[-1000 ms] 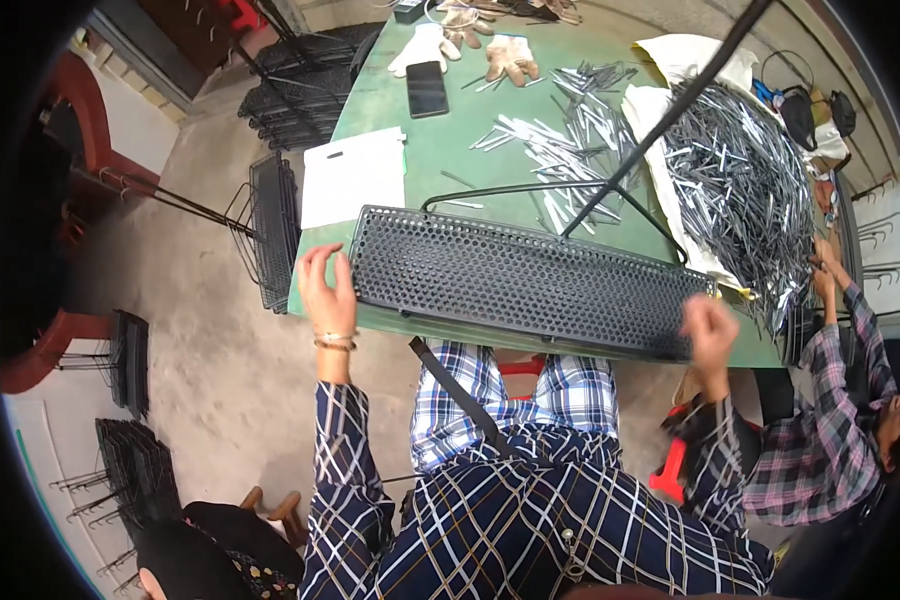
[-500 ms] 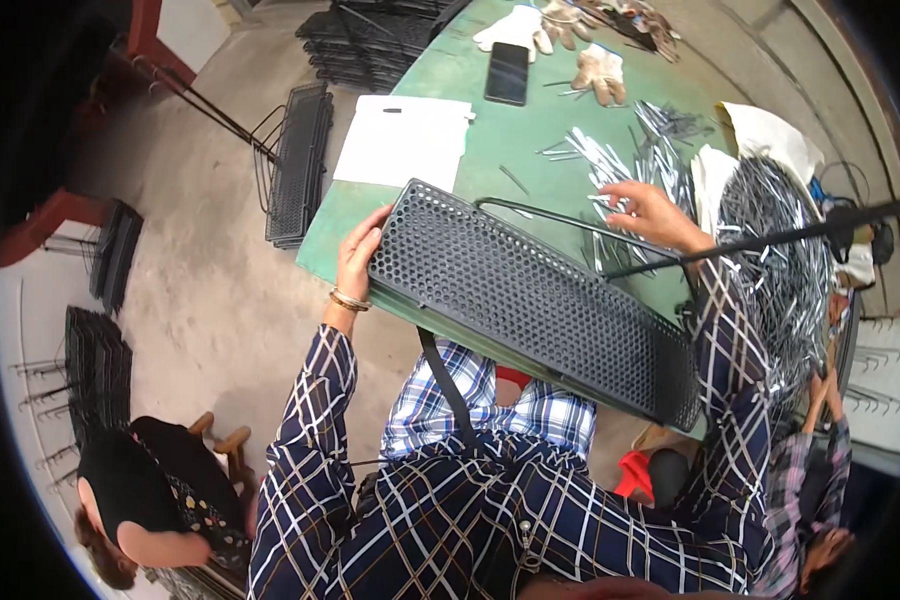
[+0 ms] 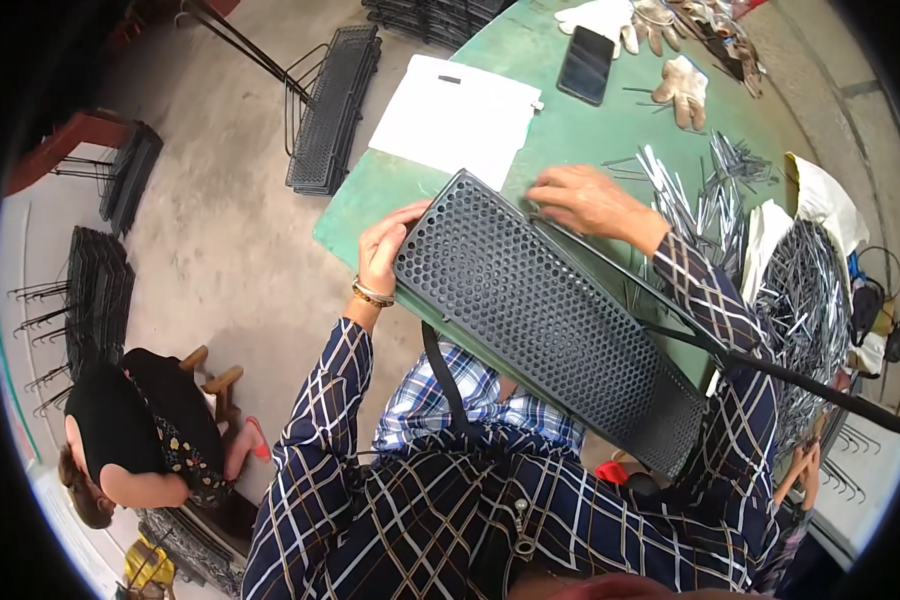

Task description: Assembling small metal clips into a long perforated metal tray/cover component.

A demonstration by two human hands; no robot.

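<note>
A long black perforated metal panel (image 3: 550, 320) lies slanted across the near edge of the green table, in front of me. My left hand (image 3: 382, 248) grips its left end, thumb on top and fingers behind the edge. A bent black wire frame (image 3: 625, 277) runs along the panel's far side, and a long black rod reaches out to the right. My right hand (image 3: 592, 207) is at the frame's left corner, fingers curled together. Whatever is between those fingertips is too small and hidden to name. Loose silver metal strips (image 3: 682, 205) lie beyond my right wrist.
A sack (image 3: 795, 290) overflowing with metal strips stands at right. White paper (image 3: 455, 120), a phone (image 3: 585, 65) and work gloves (image 3: 682, 92) lie on the green table (image 3: 560, 135). Finished-looking black racks (image 3: 335, 110) stand on the floor. A seated person (image 3: 150, 430) is at lower left.
My right hand has moved left from near the strips to the frame's corner, its fingers now drawn together. The panel has tilted more steeply, its right end nearer me; my left hand still grips it.
</note>
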